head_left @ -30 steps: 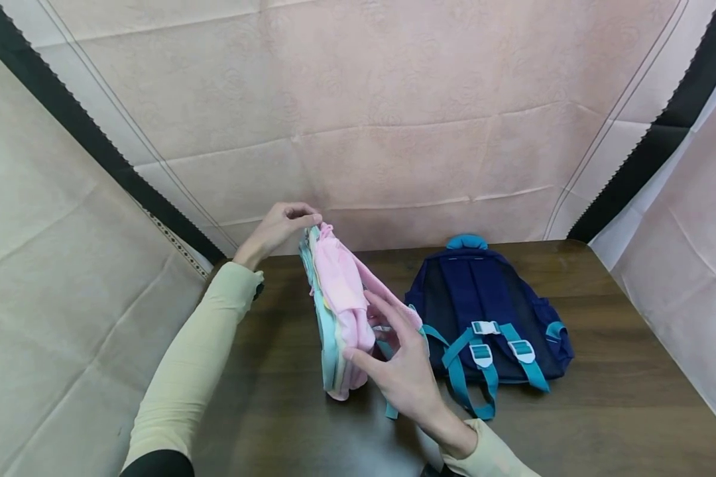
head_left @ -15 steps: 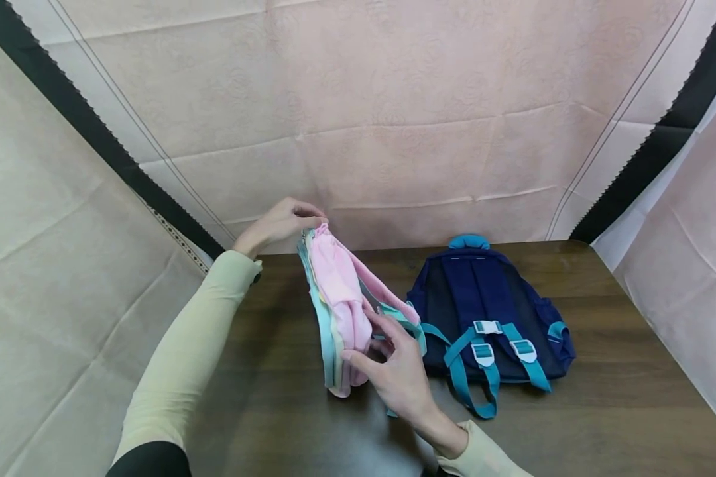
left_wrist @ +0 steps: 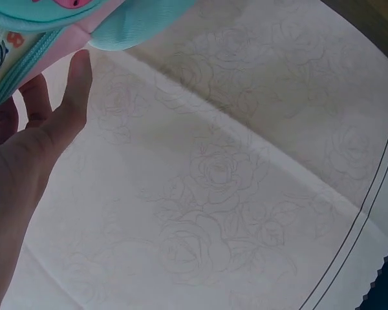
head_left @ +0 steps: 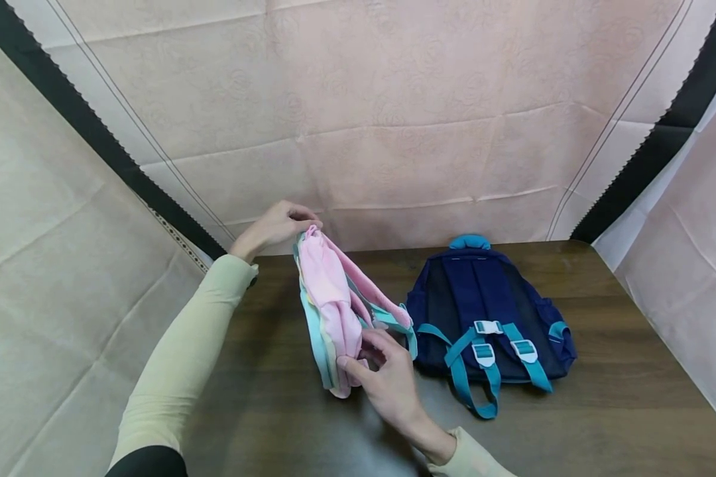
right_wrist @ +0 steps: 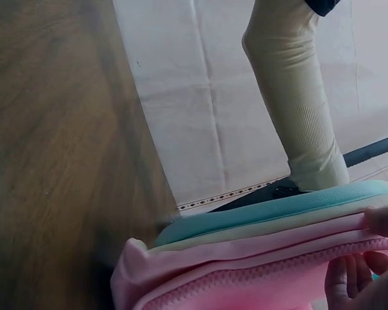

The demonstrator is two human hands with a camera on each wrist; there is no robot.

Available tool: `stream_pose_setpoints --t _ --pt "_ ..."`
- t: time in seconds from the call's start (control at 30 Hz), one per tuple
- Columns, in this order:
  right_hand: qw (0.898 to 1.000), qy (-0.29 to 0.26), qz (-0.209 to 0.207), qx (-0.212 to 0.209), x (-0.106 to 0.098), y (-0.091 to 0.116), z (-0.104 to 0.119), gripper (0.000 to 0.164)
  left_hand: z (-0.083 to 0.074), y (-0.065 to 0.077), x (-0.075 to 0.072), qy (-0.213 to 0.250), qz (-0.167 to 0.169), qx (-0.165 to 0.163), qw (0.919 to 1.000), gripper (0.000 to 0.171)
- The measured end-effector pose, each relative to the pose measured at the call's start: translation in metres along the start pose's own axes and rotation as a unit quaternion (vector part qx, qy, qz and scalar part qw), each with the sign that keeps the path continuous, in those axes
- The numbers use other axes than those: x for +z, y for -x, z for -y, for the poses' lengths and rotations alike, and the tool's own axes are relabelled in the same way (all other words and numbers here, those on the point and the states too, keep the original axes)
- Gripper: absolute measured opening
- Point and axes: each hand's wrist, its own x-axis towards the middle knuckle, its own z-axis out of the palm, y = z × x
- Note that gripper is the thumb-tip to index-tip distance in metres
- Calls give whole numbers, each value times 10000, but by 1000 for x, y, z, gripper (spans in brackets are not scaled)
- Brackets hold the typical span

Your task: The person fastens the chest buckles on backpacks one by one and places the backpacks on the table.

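A small pink and teal backpack (head_left: 326, 281) stands edge-on over the table, its pink side toward the head camera. My left hand (head_left: 277, 226) grips it at the top. In the left wrist view the thumb and fingers of that hand (left_wrist: 48, 123) reach up to the teal and pink bag (left_wrist: 139, 24). Low on the bag's near side, my right hand (head_left: 390, 387) pinches the pink fabric between thumb and fingers. The right wrist view shows a pink zipper (right_wrist: 246, 276) running along the bag beside these fingers. A pink shoulder strap (head_left: 372, 288) with teal webbing hangs to the right.
A navy backpack (head_left: 474, 291) with teal straps (head_left: 461, 377) and white buckles lies on the brown wooden table (head_left: 608, 371), just right of the pink bag. Pale fabric walls (head_left: 394, 132) with black edging surround the table at back and sides.
My right hand has shifted left and slightly down along the pink bag. The bag has swung a little to the left, and its strap has come away from the right hand.
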Motion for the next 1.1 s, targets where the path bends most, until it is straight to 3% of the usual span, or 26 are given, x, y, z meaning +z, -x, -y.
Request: stream_pose_setpoints --t 0.43,0.8,1.1 --pt "9978 373 -180 -508 5 5 -8 13 11 16 -1 34 -369 -52 9993 36" --pt "9933 641 -411 -866 6 6 -9 11 23 16 4 84 -775 28 9969 36" --pt "9766 1335 -877 -1441 4 9 -11 19 25 16 9 215 -855 -244 9958 46"
